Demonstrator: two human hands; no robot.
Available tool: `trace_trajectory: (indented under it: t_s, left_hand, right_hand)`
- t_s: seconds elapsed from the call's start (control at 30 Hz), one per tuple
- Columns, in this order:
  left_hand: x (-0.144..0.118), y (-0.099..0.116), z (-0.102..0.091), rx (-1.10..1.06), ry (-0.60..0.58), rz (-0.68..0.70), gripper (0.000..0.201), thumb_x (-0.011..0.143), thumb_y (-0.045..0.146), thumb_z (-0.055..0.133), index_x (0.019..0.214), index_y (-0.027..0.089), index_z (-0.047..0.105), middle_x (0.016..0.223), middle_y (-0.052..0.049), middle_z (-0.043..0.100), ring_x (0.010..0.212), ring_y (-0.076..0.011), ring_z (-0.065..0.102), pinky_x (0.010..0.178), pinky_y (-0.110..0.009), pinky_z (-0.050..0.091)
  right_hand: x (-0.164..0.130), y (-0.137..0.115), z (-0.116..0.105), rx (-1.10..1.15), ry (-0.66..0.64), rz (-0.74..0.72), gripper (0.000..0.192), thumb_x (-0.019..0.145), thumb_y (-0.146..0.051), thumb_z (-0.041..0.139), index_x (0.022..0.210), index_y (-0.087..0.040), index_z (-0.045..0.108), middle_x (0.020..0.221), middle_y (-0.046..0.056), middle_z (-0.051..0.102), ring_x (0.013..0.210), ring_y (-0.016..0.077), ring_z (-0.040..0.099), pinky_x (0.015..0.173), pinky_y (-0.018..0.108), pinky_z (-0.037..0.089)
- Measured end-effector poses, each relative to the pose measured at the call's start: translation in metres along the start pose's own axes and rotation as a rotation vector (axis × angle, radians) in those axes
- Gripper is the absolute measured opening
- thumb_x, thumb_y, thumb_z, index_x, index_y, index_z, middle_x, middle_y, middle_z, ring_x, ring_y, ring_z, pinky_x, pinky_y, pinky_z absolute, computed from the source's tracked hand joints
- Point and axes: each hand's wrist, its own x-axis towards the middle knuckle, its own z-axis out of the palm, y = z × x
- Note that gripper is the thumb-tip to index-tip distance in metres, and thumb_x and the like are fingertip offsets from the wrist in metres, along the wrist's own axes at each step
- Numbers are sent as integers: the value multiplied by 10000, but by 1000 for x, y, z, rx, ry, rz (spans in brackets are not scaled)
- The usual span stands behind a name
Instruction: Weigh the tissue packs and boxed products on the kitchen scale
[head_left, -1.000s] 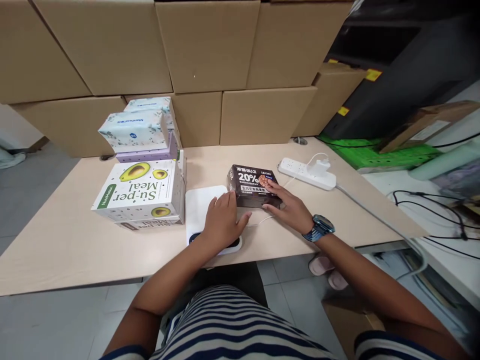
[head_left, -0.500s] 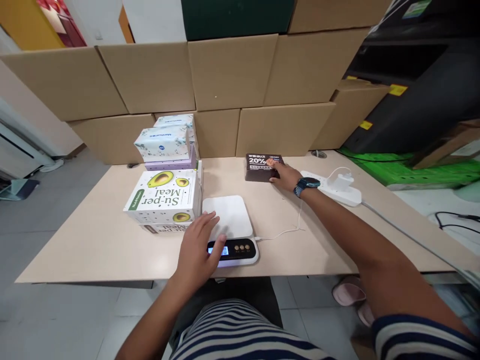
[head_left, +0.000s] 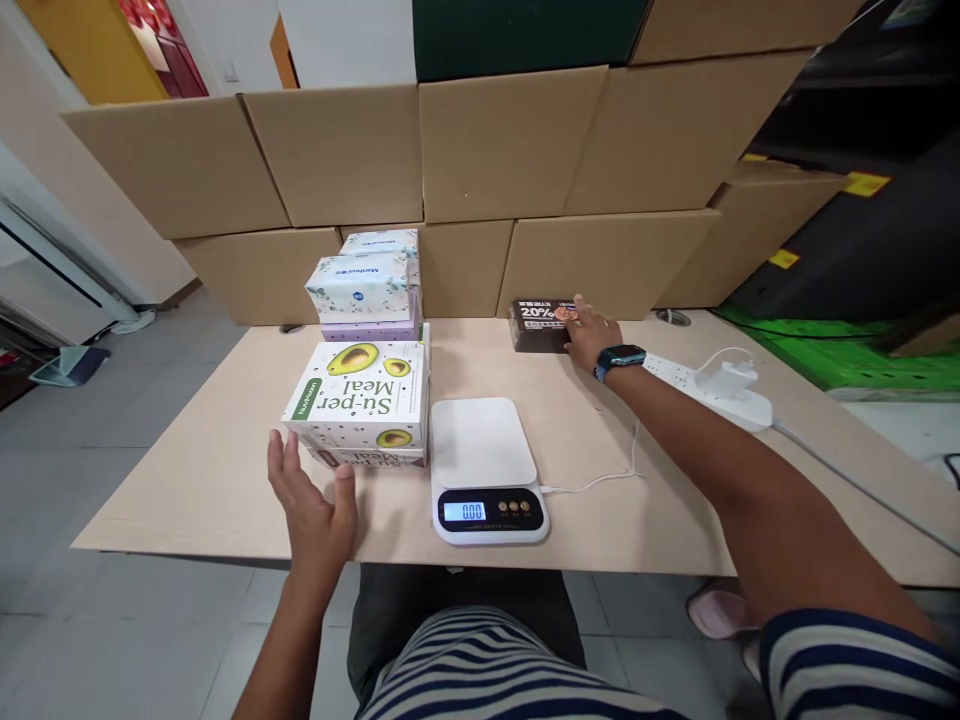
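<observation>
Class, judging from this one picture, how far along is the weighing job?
Done: the dark box lies at the table's far edge under the right hand, and the scale is bare, reading 0.00. In hand: the open left hand nears the avocado meal box. Left: the tissue packs behind, untouched.

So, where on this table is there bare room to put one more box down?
The widest bare patch is the table's left part, beside the Su-per Meal box and the open left hand. Another lies right of the scale, crossed by its white cable. The back is crowded: tissue packs, the dark box under the right hand, the power strip.
</observation>
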Motion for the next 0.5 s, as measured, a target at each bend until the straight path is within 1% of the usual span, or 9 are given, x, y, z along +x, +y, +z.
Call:
trace_trajectory:
  t_s: [0.07, 0.17, 0.23, 0.3, 0.33, 0.37, 0.4, 0.43, 0.5]
  left_hand:
    - [11, -12, -2, -37, -1, -84, 871, 1064, 571, 644, 1780, 281, 242, 1877, -240, 151, 1792, -400, 131, 1402, -724, 253]
    - [32, -26, -4, -151, 6, -280, 923, 1042, 769, 545, 1766, 260, 281, 1870, -230, 212, 1782, -399, 195, 1434, -678, 243]
    - [47, -35, -3, -250, -13, -425, 954, 1011, 873, 466, 1730, 255, 366, 1845, -219, 311, 1745, -413, 308, 1427, -671, 281]
    - [62, -44, 0, -357, -32, -518, 962, 990, 925, 408, 1674, 250, 455, 1821, -213, 383, 1715, -415, 379, 1405, -663, 343]
    - [70, -48, 3, -413, -33, -544, 972, 982, 940, 388, 1657, 246, 477, 1818, -215, 393, 1710, -411, 394, 1394, -653, 369]
    - [77, -53, 6, -469, -25, -562, 997, 969, 959, 373, 1652, 241, 482, 1825, -219, 384, 1712, -406, 396, 1387, -641, 386]
    - [83, -56, 8, -519, -16, -571, 1037, 947, 984, 364, 1656, 236, 477, 1840, -221, 358, 1717, -403, 389, 1383, -631, 395]
    - [89, -58, 10, -566, -24, -567, 1080, 921, 1011, 359, 1661, 233, 472, 1851, -221, 338, 1720, -403, 386, 1381, -624, 400]
    - [97, -57, 11, -653, -130, -507, 1135, 882, 1049, 346, 1656, 233, 495, 1840, -212, 373, 1716, -400, 397, 1373, -608, 421]
  right_hand:
    - [-3, -4, -5, -13, 4, 32, 646, 996, -209, 576, 1621, -48, 536, 1896, 265, 130, 1732, 455, 290, 1376, 697, 289]
    - [-15, -21, -14, 94, 77, 25, 781, 1028, -365, 607, 1677, 29, 423, 1882, 329, 48, 1735, 511, 251, 1391, 738, 224]
    - [-32, -45, -14, 310, 187, -69, 859, 1047, -475, 592, 1721, 6, 360, 1885, 318, 63, 1751, 489, 224, 1409, 714, 215]
    - [-61, -77, -9, 626, 247, -182, 920, 1069, -569, 546, 1793, -98, 231, 1901, 260, 97, 1761, 422, 246, 1408, 662, 291]
    - [-79, -96, -4, 798, 227, -225, 954, 1077, -623, 516, 1823, -173, 128, 1911, 219, 103, 1761, 387, 268, 1394, 640, 347]
    - [-98, -115, 0, 972, 160, -249, 983, 1085, -680, 473, 1834, -251, 3, 1921, 181, 82, 1747, 362, 319, 1364, 623, 414]
    - [-116, -134, 4, 1115, 56, -272, 998, 1086, -733, 429, 1824, -317, -97, 1930, 143, 56, 1745, 347, 329, 1353, 616, 441]
    - [-133, -153, 7, 1217, -42, -302, 997, 1082, -770, 398, 1814, -362, -143, 1935, 101, 33, 1766, 335, 274, 1374, 619, 412]
    - [-158, -188, 7, 1324, -215, -396, 992, 1071, -809, 378, 1816, -393, -128, 1937, 36, 36, 1799, 326, 126, 1432, 649, 284]
